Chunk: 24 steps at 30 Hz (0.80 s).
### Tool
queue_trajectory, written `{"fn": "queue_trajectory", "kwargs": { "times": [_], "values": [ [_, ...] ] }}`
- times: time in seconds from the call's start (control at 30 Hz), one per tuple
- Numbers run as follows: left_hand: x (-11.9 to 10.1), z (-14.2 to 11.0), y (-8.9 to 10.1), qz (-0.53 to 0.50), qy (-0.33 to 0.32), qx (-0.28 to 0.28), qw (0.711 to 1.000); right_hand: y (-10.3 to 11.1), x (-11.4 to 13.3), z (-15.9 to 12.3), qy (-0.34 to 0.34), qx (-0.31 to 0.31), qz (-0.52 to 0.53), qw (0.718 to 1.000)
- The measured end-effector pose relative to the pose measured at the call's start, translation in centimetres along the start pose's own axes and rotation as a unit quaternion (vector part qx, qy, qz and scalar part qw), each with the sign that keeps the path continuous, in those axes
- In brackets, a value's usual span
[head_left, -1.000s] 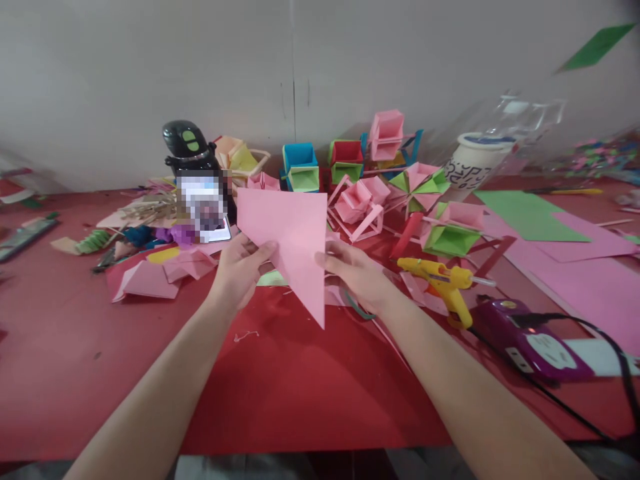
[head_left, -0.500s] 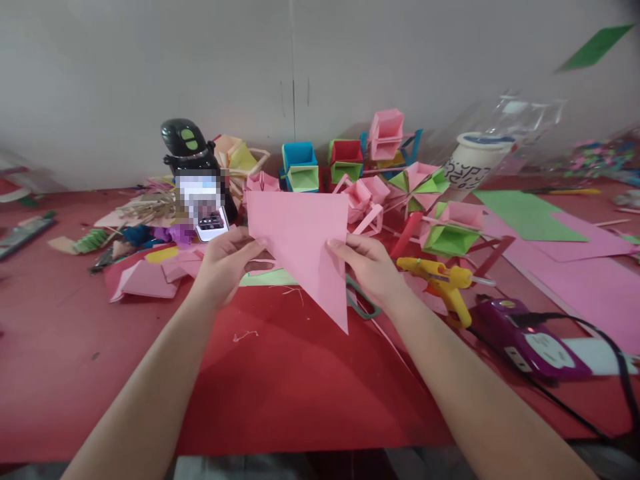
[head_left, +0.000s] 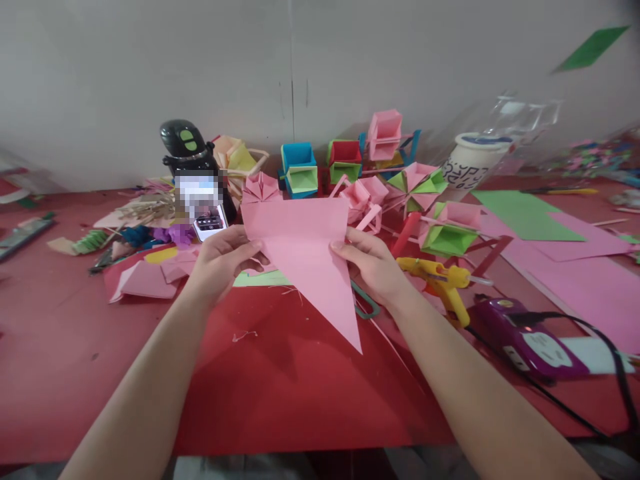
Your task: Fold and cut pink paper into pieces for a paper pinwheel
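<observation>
Both hands hold up a sheet of pink paper [head_left: 305, 253] over the red table. The sheet has a straight top edge, a slanted left side and a long point hanging down on the right. My left hand [head_left: 220, 263] pinches its left edge, thumb in front and fingers behind. On the opposite edge, my right hand [head_left: 373, 263] grips it the same way. Just beyond the right hand's fingers, a green scissor handle [head_left: 367, 307] shows on the table, partly hidden. A light green paper strip [head_left: 260, 278] lies behind the left hand.
A yellow glue gun [head_left: 443, 280] and a purple power strip [head_left: 533, 340] with black cable lie at right. Folded paper models [head_left: 300, 170] line the back. A phone [head_left: 210, 213] leans on a black bottle [head_left: 190, 150]. Green paper [head_left: 525, 213] and pink sheets lie far right.
The pink paper has shifted right and its upper part now bends back along a crease, with the point hanging lower. My right hand has moved right; my left hand slid slightly left.
</observation>
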<state>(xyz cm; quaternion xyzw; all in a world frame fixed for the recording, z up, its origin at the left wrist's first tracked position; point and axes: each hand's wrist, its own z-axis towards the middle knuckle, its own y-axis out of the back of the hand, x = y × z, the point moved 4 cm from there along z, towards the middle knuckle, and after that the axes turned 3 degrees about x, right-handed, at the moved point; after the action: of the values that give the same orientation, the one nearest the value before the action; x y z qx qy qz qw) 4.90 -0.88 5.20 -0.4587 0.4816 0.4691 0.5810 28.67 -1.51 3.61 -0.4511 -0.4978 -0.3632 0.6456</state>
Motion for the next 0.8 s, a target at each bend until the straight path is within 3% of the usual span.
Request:
{"fn": "queue_trajectory", "kwargs": {
  "times": [0.1, 0.23, 0.4, 0.53, 0.63, 0.7, 0.8],
  "values": [
    [-0.1, -0.1, 0.0, -0.015, -0.007, 0.001, 1.0, -0.2, 0.3, -0.1, 0.004, 0.013, 0.019, 1.0],
    [-0.4, -0.2, 0.0, -0.024, -0.004, 0.002, 1.0, 0.1, 0.6, -0.2, -0.004, -0.017, 0.0, 1.0],
    [-1.0, -0.3, 0.4, 0.017, -0.013, -0.021, 1.0, 0.1, 0.9, -0.2, 0.0, -0.008, -0.028, 1.0],
    [-0.6, -0.4, -0.2, 0.05, 0.023, 0.082, 0.995, 0.0, 1.4, -0.2, 0.038, 0.005, -0.054, 0.998],
    [0.0, -0.8, -1.2, 0.185, 0.068, 0.171, 0.965, -0.2, 1.3, -0.2, 0.036, 0.039, -0.118, 0.992],
    [0.3, -1.2, -2.2, 0.242, 0.088, 0.234, 0.938, -0.6, 0.9, -0.4, 0.012, 0.099, -0.182, 0.978],
    [0.6, -1.6, -3.3, 0.235, 0.093, 0.257, 0.933, -1.4, 0.2, -0.8, -0.014, 0.198, -0.227, 0.953]
  ]
}}
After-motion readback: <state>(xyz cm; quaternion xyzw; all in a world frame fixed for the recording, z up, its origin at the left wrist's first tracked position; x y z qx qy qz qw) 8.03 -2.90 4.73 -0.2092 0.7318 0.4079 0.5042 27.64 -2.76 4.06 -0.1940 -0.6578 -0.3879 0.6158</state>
